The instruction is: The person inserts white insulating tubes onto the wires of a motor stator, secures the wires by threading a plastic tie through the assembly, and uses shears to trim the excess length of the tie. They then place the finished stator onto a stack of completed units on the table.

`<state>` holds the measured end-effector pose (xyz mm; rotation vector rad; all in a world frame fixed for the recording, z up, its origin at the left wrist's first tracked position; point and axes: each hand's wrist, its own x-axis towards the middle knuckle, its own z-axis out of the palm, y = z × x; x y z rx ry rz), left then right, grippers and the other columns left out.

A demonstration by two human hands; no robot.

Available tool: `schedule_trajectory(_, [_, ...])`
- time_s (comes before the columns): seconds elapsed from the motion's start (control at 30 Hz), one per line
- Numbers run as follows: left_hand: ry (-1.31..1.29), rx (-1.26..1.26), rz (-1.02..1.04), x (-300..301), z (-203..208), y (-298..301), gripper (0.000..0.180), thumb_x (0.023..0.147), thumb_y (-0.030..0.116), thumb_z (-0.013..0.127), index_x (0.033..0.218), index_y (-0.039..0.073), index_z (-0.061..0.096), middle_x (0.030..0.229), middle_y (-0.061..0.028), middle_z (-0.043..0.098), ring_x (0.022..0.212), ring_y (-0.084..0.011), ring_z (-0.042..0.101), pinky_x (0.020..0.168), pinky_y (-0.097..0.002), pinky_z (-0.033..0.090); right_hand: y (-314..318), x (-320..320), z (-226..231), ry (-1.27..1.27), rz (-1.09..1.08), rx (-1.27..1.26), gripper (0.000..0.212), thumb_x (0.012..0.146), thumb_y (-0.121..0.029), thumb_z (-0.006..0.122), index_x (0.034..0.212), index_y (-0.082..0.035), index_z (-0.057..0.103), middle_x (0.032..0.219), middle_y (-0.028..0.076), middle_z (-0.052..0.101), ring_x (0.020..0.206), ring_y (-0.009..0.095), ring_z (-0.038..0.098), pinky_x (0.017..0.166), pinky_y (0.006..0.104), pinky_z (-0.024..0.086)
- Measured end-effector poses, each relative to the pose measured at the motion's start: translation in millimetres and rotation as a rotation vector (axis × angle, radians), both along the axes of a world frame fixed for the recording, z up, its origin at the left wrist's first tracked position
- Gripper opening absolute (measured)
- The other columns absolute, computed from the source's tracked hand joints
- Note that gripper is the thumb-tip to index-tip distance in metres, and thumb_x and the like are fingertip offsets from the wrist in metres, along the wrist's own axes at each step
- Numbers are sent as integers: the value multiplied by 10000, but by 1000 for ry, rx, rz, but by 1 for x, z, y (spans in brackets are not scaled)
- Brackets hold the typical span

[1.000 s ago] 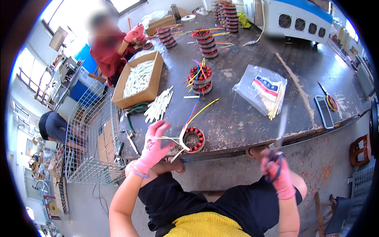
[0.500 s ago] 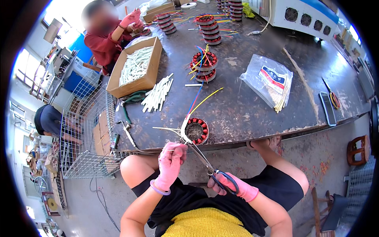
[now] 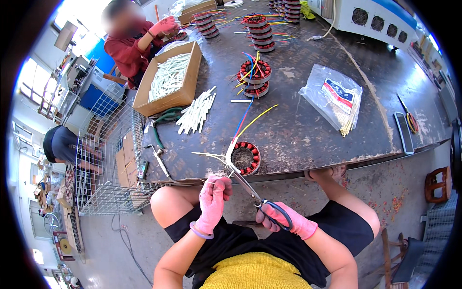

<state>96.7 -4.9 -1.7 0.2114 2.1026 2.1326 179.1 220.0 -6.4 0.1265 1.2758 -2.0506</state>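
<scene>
My right hand [image 3: 285, 220], in a pink glove, grips the blue handles of a pair of scissors [image 3: 250, 189]. The blades reach up toward white leads coming off a round red-wound coil [image 3: 244, 158] at the table's near edge. My left hand [image 3: 214, 198], also in a pink glove, pinches a thin white lead just below the table's edge, close to the blades. Blue and yellow wires [image 3: 250, 120] run from the coil toward the far side.
A stack of red coils [image 3: 254, 77], loose white sleeves [image 3: 196, 111], a cardboard box of sleeves [image 3: 168, 79] and a plastic bag [image 3: 332, 98] lie on the dark table [image 3: 308, 139]. A wire basket [image 3: 103, 164] stands left. Another person [image 3: 134, 41] works at the far side.
My left hand came off the coil and dropped below the table's edge with a white lead. My right hand swung the scissors from the right side in under the coil.
</scene>
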Motion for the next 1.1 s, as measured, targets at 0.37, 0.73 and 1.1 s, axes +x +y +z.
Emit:
schedule_trajectory(0.37, [124,7,96,-4,7,10,211,1053,234,487,1044,57,601,978,-21,629,710,-61,546,574,-200,415,-8,4,6,-28,-40,85,512,945,-546,589,871,-40,617,667,-18,547,549,58,487,494,215,383])
schedule_trajectory(0.73, [100,-94,43,-40,21,24,183,989,126,584,1157,56,598,815,22,556,669,-37,483,577,-187,390,-35,22,-13,-29,-46,-155,612,927,-670,530,1010,-67,597,746,-67,498,637,28,436,574,189,350])
schedule_trajectory(1.1, [-120,121,156,-30,-4,3,271,1040,335,518,1052,76,595,830,-4,609,613,-57,522,507,-190,399,-54,0,-8,-82,-132,-102,592,914,-677,547,991,-94,608,721,-78,526,584,18,461,516,186,344])
